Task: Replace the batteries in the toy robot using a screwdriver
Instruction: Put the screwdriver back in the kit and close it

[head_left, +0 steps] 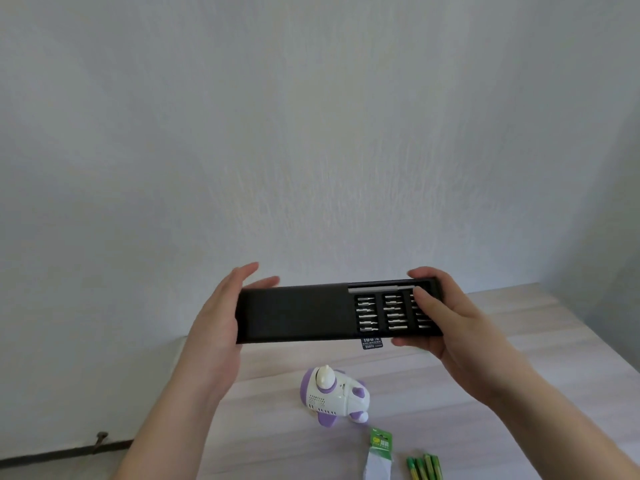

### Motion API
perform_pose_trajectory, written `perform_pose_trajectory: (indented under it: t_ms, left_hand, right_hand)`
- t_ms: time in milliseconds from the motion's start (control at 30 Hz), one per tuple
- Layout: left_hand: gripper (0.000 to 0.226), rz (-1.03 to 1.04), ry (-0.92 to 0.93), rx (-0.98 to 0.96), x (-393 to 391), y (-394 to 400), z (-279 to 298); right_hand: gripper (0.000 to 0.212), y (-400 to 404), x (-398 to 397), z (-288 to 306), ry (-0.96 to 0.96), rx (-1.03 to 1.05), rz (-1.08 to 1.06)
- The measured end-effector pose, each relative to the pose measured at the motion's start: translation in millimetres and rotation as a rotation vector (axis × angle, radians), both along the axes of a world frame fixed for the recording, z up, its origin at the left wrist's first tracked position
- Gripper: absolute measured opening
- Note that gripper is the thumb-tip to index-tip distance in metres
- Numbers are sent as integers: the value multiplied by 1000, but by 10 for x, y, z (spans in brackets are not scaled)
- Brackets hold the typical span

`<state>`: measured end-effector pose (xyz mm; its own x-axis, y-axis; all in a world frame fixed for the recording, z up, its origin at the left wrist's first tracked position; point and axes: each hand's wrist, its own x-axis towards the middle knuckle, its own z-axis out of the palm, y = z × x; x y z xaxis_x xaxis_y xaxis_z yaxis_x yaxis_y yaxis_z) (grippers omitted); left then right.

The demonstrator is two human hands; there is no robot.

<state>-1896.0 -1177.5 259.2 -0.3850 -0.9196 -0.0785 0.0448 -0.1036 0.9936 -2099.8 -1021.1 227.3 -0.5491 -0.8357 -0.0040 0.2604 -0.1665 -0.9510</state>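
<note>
A: Your fingers [420, 276] are curling round the screwdriver kit [298, 313], right hand [446, 317] gripping the tray end, left hand [221, 317] cupping the sleeve.

B: The toy robot [334, 396] is lying below on the pale wooden table [485, 341], batteries [424, 467] nearby, grey wall [311, 133] behind.

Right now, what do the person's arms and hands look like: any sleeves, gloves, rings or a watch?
Both are bare. The left hand and right hand wear no gloves or rings, and the forearms show no sleeves, watch or bracelet down to the frame's edge.
</note>
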Motion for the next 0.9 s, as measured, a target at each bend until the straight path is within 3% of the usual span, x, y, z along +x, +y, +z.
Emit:
perform_pose_trajectory:
  t_ms: [100, 233, 433, 600, 900]
  left_hand:
    - [26, -48, -66, -22, -6, 69, -13]
    - [31, -44, -11, 23, -9, 62, 1]
    - [23, -81, -19, 33, -137, 143, -63]
    - [21, 3, -64, 51, -155, 130, -110]
    - [30, -42, -137, -18, -238, 147, -300]
  right_hand:
    - [20, -16, -9, -6, -11, -3, -17]
    - [43, -34, -25, -40, -71, -9, -4]
    - [56, -119, 26, -135, -75, 4, 29]
    - [57, -141, 11, -137, -64, 6, 12]
    - [53, -181, 20, -187, -21, 63, -2]
